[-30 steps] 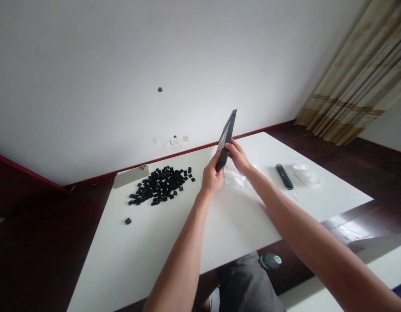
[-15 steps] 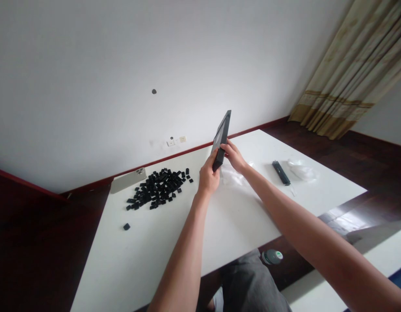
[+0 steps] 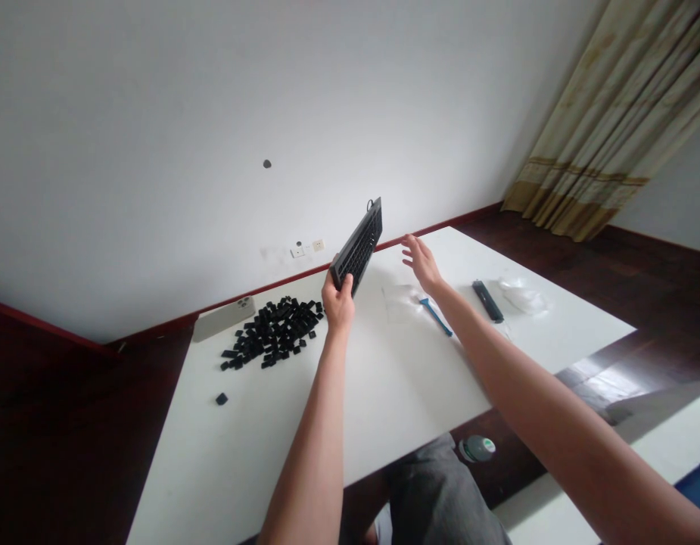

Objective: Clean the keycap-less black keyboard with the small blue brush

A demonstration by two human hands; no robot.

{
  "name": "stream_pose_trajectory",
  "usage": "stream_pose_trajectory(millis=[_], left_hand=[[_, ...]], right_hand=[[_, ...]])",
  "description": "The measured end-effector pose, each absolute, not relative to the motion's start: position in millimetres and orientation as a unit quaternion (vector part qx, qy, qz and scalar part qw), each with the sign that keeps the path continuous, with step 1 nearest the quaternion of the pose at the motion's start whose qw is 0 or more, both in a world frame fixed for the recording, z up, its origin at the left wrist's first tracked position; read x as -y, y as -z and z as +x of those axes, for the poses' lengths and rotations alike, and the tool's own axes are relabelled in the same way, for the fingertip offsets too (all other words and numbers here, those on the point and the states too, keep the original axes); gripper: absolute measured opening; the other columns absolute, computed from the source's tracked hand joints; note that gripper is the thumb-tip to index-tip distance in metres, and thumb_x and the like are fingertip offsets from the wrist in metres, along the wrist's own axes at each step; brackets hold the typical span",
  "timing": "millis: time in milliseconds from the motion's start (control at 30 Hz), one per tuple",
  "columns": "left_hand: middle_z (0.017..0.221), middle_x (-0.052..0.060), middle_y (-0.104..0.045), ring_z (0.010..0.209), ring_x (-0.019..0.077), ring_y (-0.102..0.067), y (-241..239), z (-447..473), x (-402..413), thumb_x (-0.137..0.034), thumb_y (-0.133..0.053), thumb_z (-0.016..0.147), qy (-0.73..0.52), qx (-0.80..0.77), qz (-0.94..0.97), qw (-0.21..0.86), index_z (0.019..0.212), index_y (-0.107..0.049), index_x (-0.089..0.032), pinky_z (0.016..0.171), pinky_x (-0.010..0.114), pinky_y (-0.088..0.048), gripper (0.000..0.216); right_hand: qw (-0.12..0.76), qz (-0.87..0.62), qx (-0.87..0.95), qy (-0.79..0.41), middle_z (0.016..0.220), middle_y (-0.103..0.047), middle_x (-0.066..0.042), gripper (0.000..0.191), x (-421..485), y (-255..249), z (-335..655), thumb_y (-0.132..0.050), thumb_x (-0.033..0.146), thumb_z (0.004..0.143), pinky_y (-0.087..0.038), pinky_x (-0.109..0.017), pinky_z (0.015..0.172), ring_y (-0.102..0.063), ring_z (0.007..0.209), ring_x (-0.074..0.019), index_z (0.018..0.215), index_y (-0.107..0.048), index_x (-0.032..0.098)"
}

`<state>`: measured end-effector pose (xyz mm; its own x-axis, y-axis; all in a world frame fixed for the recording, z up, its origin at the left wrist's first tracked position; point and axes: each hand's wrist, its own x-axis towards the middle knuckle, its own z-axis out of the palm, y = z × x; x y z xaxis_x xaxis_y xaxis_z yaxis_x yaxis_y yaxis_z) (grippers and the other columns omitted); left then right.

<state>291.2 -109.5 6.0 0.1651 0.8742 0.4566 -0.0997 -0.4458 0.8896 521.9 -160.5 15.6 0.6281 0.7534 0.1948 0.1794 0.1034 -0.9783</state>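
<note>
A black keyboard (image 3: 361,244) is held up on edge above the white table, tilted, with its key side turned toward the right. My left hand (image 3: 338,301) grips its near end, the thumb on the key side. My right hand (image 3: 422,265) is in the air to the right of the keyboard, apart from it, fingers spread and nothing in them. Below that hand a blue tool with a slim handle (image 3: 437,318) lies on the table beside a clear plastic bag (image 3: 399,304). To the left of my left hand spreads a heap of black keycaps (image 3: 278,329).
A phone (image 3: 225,319) lies at the table's back left corner. One loose keycap (image 3: 222,399) sits nearer me. A dark oblong object (image 3: 488,301) and crumpled clear plastic (image 3: 523,295) lie on the right of the white table (image 3: 395,393). Below its edge stands a bottle (image 3: 477,449).
My right hand has let go of the keyboard and moved right. My left hand has shifted left with it, turning its key side into view. The blue tool now shows.
</note>
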Motion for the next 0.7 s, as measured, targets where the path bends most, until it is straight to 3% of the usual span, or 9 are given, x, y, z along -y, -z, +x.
stream_pose_trajectory(millis=[167,233,333,500,633,700], left_hand=[[0.158,0.01,-0.065,0.15,0.0273,-0.059,-6,295,115,-0.041,-0.063,0.105,-0.566,-0.309,0.647,0.406,0.154,-0.063,-0.024,0.129,0.041,-0.043,0.052],[0.159,0.01,-0.065,0.151,0.0272,-0.058,-8,296,119,-0.04,-0.063,0.105,-0.56,-0.294,0.664,0.4,0.154,-0.063,-0.023,0.13,0.039,-0.041,0.052],[0.159,0.01,-0.065,0.153,0.0271,-0.057,-11,297,125,-0.04,-0.061,0.106,-0.549,-0.287,0.679,0.395,0.154,-0.064,-0.024,0.13,0.038,-0.04,0.051],[0.158,0.009,-0.066,0.152,0.0279,-0.057,-12,297,125,-0.038,-0.059,0.106,-0.538,-0.31,0.675,0.398,0.156,-0.062,-0.026,0.131,0.041,-0.04,0.052],[0.16,0.009,-0.064,0.152,0.0268,-0.057,-11,297,122,-0.034,-0.058,0.105,-0.551,-0.318,0.657,0.405,0.156,-0.061,-0.024,0.132,0.041,-0.038,0.052],[0.161,0.01,-0.063,0.153,0.027,-0.056,-11,297,122,-0.034,-0.057,0.105,-0.558,-0.321,0.649,0.406,0.156,-0.061,-0.023,0.132,0.041,-0.038,0.052]], right_hand=[[0.606,-0.691,0.361,-0.159,0.144,-0.069,-0.015,0.081,157,-9,534,-0.031,0.09,0.095,-0.062,-0.045,0.099,-0.07,0.122,-0.0303,0.136,-0.065,0.028],[0.572,-0.715,0.381,-0.13,0.138,-0.073,-0.016,0.077,160,-12,538,-0.037,0.085,0.095,-0.06,-0.048,0.1,-0.071,0.119,-0.0315,0.13,-0.069,0.025],[0.492,-0.747,0.437,-0.097,0.121,-0.079,-0.016,0.054,174,-22,540,-0.062,0.068,0.091,-0.056,-0.052,0.105,-0.073,0.11,-0.033,0.116,-0.078,0.023],[0.344,-0.76,0.545,-0.084,0.092,-0.082,-0.005,0.018,210,-38,524,-0.079,0.043,0.081,-0.058,-0.043,0.091,-0.075,0.089,-0.0283,0.093,-0.084,0.03],[0.254,-0.802,0.539,-0.039,0.094,-0.081,-0.009,0.018,247,-42,508,-0.077,0.042,0.085,-0.055,-0.042,0.086,-0.074,0.091,-0.0302,0.092,-0.083,0.027],[0.211,-0.83,0.515,-0.032,0.085,-0.079,-0.009,0.02,267,-41,503,-0.072,0.043,0.089,-0.053,-0.04,0.077,-0.073,0.082,-0.0297,0.089,-0.082,0.026]])
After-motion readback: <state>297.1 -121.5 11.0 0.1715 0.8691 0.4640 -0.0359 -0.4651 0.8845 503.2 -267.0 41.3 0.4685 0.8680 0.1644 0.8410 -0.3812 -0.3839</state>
